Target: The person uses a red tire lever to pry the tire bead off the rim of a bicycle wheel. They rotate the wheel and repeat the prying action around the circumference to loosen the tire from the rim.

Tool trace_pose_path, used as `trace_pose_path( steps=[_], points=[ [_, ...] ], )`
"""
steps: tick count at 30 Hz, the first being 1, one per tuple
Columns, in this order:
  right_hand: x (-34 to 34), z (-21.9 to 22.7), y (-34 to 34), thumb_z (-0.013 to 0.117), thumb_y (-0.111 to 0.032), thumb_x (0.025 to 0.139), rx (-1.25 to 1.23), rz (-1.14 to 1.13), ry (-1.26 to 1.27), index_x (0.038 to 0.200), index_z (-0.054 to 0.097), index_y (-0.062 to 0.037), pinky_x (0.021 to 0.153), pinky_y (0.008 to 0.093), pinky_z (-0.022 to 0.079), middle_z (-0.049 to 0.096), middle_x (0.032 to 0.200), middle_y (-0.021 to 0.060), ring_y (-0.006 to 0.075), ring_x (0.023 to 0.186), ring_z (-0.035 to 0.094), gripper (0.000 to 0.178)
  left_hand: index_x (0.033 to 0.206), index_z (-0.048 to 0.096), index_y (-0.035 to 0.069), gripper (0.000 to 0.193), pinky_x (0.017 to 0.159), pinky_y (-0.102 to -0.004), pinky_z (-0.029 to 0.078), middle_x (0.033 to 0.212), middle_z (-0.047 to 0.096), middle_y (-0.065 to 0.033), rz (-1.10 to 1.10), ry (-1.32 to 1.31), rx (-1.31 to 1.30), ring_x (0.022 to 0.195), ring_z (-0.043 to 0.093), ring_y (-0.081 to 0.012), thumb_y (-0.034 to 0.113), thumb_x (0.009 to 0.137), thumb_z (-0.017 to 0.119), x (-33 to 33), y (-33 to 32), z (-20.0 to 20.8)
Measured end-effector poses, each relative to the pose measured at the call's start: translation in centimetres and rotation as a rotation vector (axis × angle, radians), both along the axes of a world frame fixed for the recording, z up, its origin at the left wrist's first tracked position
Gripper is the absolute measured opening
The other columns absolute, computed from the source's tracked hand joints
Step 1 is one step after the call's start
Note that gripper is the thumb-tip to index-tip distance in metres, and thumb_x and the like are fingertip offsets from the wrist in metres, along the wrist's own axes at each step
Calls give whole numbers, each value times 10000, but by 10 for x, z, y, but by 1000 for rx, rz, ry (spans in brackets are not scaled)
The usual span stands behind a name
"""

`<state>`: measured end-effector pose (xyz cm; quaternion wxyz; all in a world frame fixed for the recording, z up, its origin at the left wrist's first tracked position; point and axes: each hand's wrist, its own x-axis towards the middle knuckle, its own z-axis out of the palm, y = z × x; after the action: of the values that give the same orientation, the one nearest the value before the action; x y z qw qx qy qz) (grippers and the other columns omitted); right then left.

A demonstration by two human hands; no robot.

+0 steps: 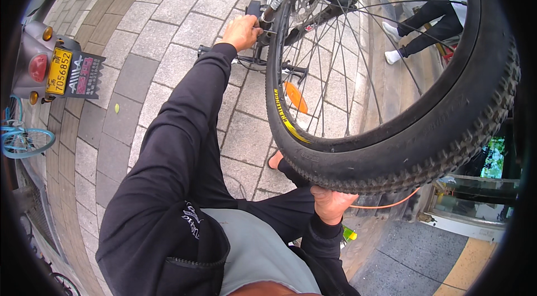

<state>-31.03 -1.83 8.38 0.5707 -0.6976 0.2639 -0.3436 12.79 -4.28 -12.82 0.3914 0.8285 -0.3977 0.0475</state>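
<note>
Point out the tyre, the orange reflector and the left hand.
tyre [425, 145]: head view, on the knobby tread at lower right.
orange reflector [295, 97]: head view, on its middle, among the spokes.
left hand [241, 32]: head view, on the back of the hand.
</note>
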Motion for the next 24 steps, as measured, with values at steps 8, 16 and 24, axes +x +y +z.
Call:
trace_pose_path(
  steps=[8, 16, 24],
  points=[
    [-1, 1, 1, 977, -521, 752, 10, -4, 28, 1413, 533, 57, 1057, 379, 497, 683, 1279, 89, 215, 1122, 656, 984, 973, 693, 44, 221, 890, -508, 525, 1028, 725, -182, 27, 37, 62, 1050, 678, -408, 244, 917, 770, -1, -1, 4],
    [-7, -12, -3, 1004, -453, 737, 19, 26, -43, 1506, 449, 25, 1082, 384, 485, 629, 1361, 88, 215, 1186, 627, 1062, 981, 696, 48, 232, 894, -509, 525, 1041, 727, -174, 45, 16, 62, 1057, 681, -402, 261, 921, 765, -1, -1, 3],
    [-1, -4, 3, 1000, -437, 752, 38, -1, -50, 1432, 525, 30, 1036, 370, 506, 666, 1290, 79, 203, 1109, 654, 952, 998, 694, 51, 233, 904, -505, 522, 1055, 725, -173, 49, 17, 73, 1075, 675, -399, 264, 928, 760, -1, -1, 3]
  ],
)
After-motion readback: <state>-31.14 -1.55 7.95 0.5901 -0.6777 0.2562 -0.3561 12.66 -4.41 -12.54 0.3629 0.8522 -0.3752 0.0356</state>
